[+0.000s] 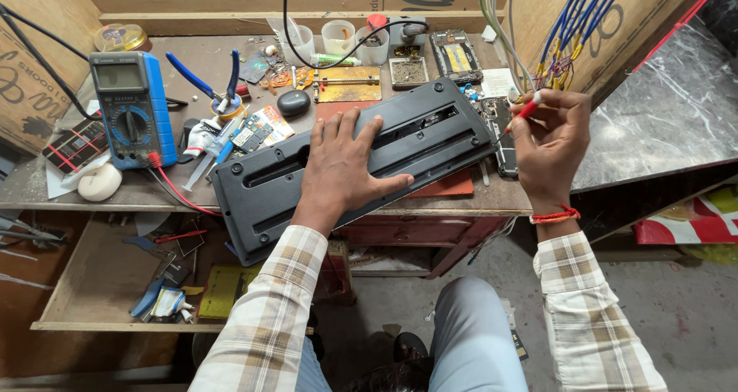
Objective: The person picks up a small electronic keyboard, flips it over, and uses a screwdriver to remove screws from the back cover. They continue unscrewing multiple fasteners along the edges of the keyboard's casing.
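A long black plastic casing [261, 188] lies slantwise across the wooden workbench [115, 196], its lower left end hanging over the front edge. My left hand [342, 165] rests flat on its middle, fingers spread. My right hand [550, 142] is raised just right of the casing's far end and grips a small red-handled screwdriver [527, 107], its thin shaft pointing down toward the casing's right end. Under that end lies an opened phone [503, 134].
A blue multimeter [129, 107] with a red lead stands at the left, blue-handled pliers [207, 81] behind it. Small cups [338, 37], circuit boards and parts crowd the back. An open drawer [100, 284] below holds tools. Bundled wires [569, 31] hang at right.
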